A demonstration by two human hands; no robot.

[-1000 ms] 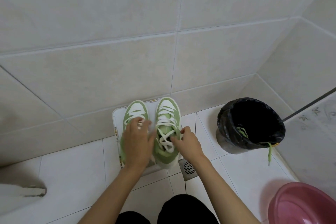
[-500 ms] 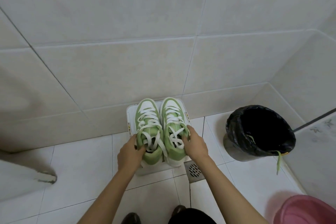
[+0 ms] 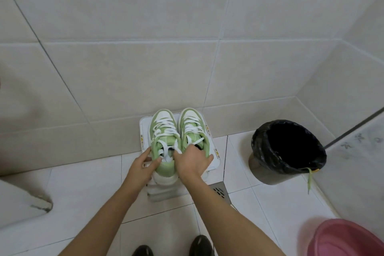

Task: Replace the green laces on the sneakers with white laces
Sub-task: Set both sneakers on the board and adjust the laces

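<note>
Sneakers (image 3: 164,138), two, white-laced: left grip (image 3: 143,164) around one heel, right grip (image 3: 192,161) around the other.

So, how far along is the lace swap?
Done: the left sneaker and right sneaker both show white laces, and a green lace hangs over the bin rim. In hand: the left hand and right hand each grip a heel, on the white box. Left: lace ends look loose, so probably tying or tucking.
</note>
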